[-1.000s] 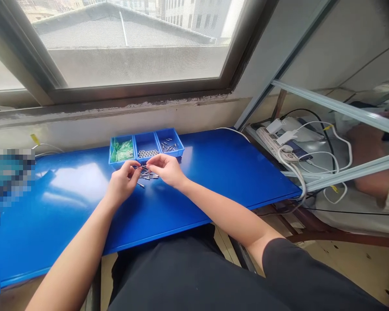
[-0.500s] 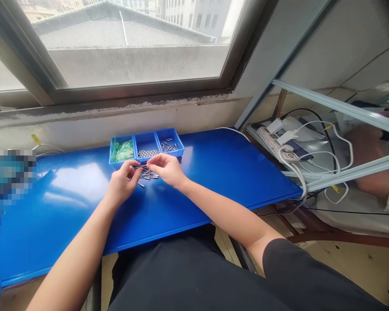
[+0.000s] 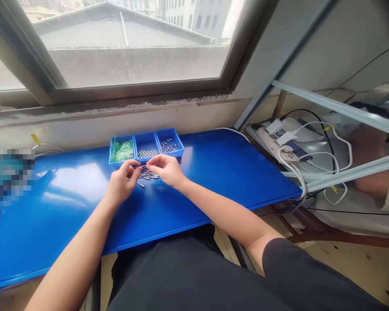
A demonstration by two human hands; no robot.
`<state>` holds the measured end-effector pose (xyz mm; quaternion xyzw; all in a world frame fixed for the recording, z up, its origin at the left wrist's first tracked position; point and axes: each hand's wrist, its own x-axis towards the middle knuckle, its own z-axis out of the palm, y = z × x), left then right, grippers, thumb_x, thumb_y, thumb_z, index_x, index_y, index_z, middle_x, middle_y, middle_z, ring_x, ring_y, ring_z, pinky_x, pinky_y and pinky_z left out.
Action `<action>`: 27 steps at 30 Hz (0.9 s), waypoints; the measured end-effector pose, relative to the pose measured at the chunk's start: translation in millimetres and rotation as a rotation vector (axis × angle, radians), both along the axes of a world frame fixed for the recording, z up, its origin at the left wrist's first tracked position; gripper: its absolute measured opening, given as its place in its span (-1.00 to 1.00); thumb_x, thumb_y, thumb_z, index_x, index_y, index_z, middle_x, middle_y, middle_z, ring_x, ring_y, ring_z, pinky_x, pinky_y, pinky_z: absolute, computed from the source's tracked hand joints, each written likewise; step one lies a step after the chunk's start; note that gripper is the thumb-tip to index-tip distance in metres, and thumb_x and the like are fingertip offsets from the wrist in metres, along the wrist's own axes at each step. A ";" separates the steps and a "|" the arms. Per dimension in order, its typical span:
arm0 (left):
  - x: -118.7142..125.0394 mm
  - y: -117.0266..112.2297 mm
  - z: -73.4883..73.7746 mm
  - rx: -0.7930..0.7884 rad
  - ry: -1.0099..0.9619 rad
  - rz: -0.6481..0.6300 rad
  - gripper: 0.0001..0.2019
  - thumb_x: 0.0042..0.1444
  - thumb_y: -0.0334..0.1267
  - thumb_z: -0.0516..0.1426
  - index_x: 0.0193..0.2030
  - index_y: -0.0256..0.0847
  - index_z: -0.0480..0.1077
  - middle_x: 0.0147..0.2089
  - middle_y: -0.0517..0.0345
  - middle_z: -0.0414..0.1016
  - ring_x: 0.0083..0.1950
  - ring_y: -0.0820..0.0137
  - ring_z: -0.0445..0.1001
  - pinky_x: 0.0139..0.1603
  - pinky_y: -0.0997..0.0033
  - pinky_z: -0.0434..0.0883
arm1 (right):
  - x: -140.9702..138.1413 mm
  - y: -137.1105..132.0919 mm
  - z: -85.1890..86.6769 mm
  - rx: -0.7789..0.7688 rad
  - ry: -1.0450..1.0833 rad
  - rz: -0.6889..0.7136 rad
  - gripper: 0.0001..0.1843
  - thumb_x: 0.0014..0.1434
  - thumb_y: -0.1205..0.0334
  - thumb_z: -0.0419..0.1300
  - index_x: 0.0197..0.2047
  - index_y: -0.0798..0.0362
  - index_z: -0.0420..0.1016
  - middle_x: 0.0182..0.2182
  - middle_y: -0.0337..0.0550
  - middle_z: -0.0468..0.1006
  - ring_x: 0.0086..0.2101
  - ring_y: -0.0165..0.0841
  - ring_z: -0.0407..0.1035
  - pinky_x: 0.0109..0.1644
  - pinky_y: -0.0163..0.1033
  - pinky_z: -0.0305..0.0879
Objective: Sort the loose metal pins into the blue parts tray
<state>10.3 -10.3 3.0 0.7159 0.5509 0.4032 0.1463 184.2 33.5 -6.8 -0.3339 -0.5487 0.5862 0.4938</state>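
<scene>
My left hand [image 3: 125, 179] pinches one end of a thin metal rod [image 3: 143, 166], held level just above the table. At the rod's other end, the fingertips of my right hand [image 3: 166, 169] are closed on it; the exact contact is too small to make out. Below the hands lies a loose pile of slim metal pins [image 3: 149, 175], with one pin [image 3: 140, 185] apart toward me. Directly behind stands a blue three-part bin [image 3: 180, 152]. It holds green plastic bags [image 3: 123, 150] at left, small ring-shaped metal parts [image 3: 148, 153] in the middle and several pins [image 3: 170, 145] at right.
The blue table [image 3: 214, 172] runs along a wall beneath a window [image 3: 132, 56]. On the right, a metal frame [image 3: 343, 106] borders a power strip [image 3: 278, 144] with white cables. Part of another person's arm [image 3: 372, 160] shows beyond it. A blurred-out object [image 3: 9, 172] sits at far left.
Almost nothing differs. Both hands keep their pinch on the rod over the pile, with only a very slight shift of the right hand.
</scene>
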 end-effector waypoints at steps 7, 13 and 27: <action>-2.1 1.3 -1.4 -0.014 0.042 0.010 -0.82 0.27 -0.13 0.04 -0.23 -0.17 0.36 -0.58 0.34 0.24 -0.57 0.50 0.20 -0.46 0.52 0.22 | -0.4 -0.6 1.1 -0.002 0.005 0.001 -0.63 -0.15 0.03 0.45 -0.36 0.10 0.51 -0.38 -0.16 0.59 -0.35 -0.39 0.49 -0.13 -0.19 0.48; -1.6 0.5 0.4 -0.010 0.036 0.020 -0.78 0.27 -0.11 0.03 -0.19 -0.19 0.38 -0.57 0.32 0.29 -0.56 0.50 0.24 -0.45 0.51 0.25 | -0.9 -0.8 0.5 -0.001 0.019 -0.010 -0.62 -0.15 0.02 0.45 -0.35 0.10 0.51 -0.36 -0.15 0.59 -0.32 -0.37 0.50 -0.09 -0.17 0.48; -1.0 -0.1 1.5 -0.026 0.003 0.009 -0.78 0.27 -0.12 0.02 -0.28 -0.18 0.36 -0.56 0.30 0.30 -0.56 0.51 0.23 -0.48 0.51 0.23 | -1.0 -2.4 0.7 -0.007 0.003 0.014 -0.64 -0.14 0.04 0.44 -0.36 0.10 0.51 -0.36 -0.14 0.59 -0.31 -0.36 0.50 -0.10 -0.17 0.48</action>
